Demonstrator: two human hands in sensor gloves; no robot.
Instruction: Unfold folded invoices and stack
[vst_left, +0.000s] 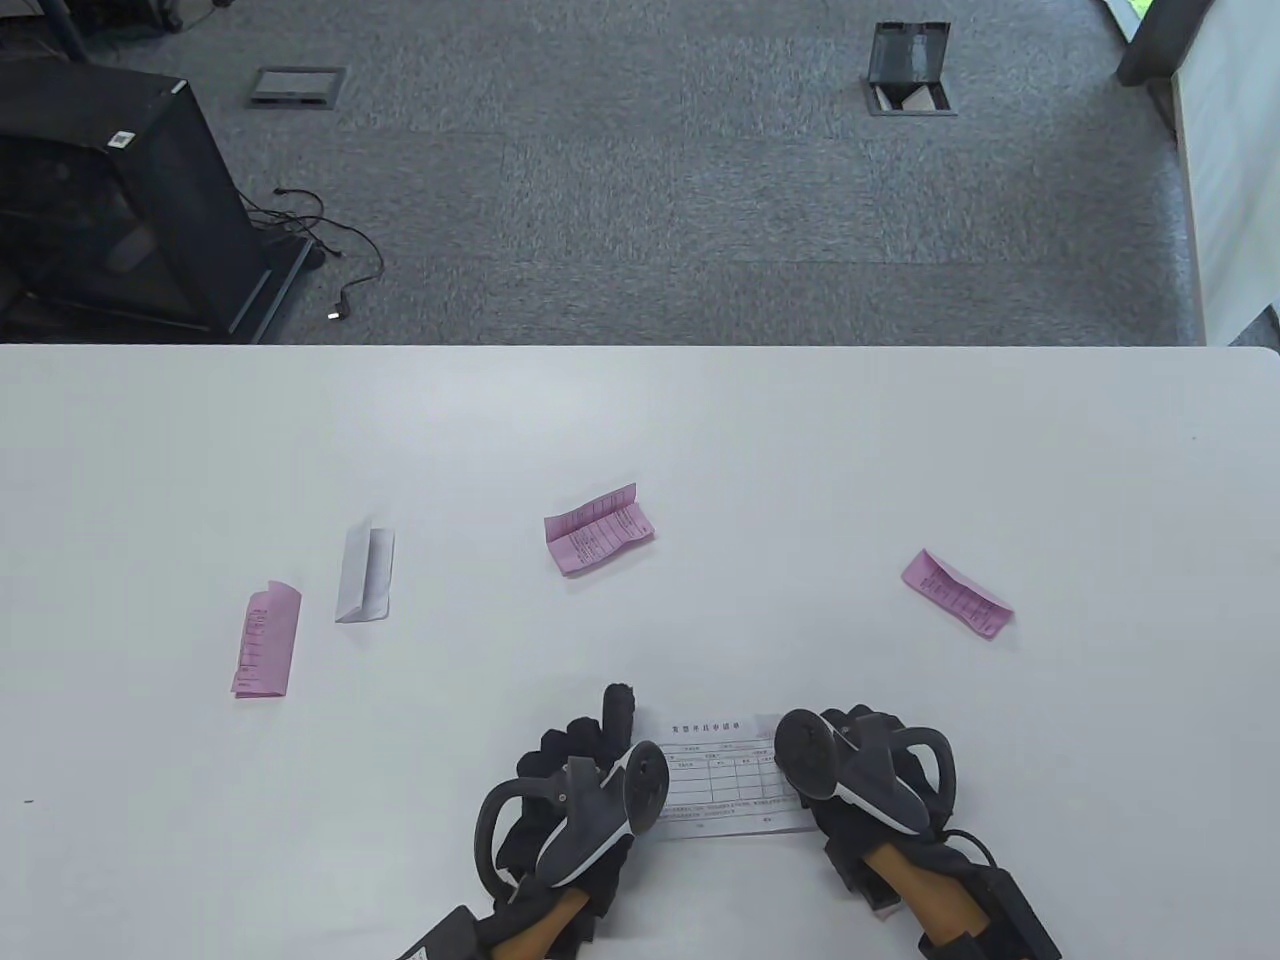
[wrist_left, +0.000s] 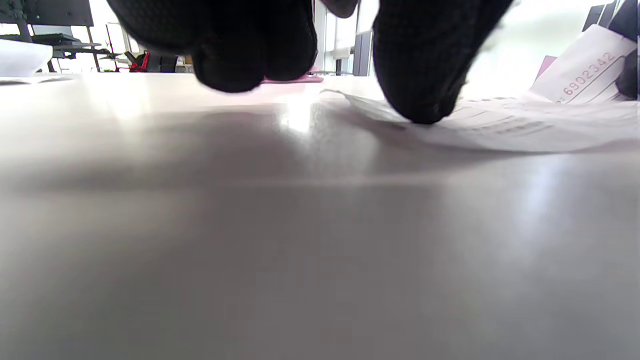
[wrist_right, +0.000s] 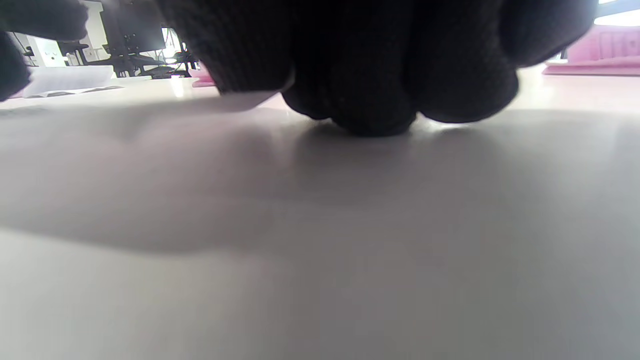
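Note:
An unfolded white invoice (vst_left: 730, 785) lies at the table's near edge between my hands. My left hand (vst_left: 590, 775) rests at its left end, and in the left wrist view a fingertip (wrist_left: 420, 95) presses that end of the invoice (wrist_left: 520, 127) onto the table. My right hand (vst_left: 865, 770) covers the right end, which rises off the table beside it with a printed number (wrist_left: 585, 75). The right hand's fingers (wrist_right: 370, 100) curl down to the surface and seem to pinch that end. Folded pink invoices lie at the left (vst_left: 267, 640), middle (vst_left: 598, 528) and right (vst_left: 955, 592).
A folded white invoice (vst_left: 365, 573) lies beside the left pink one. The table's far edge (vst_left: 640, 347) borders grey carpet. In the right wrist view the right pink invoice (wrist_right: 600, 50) shows close by on the right.

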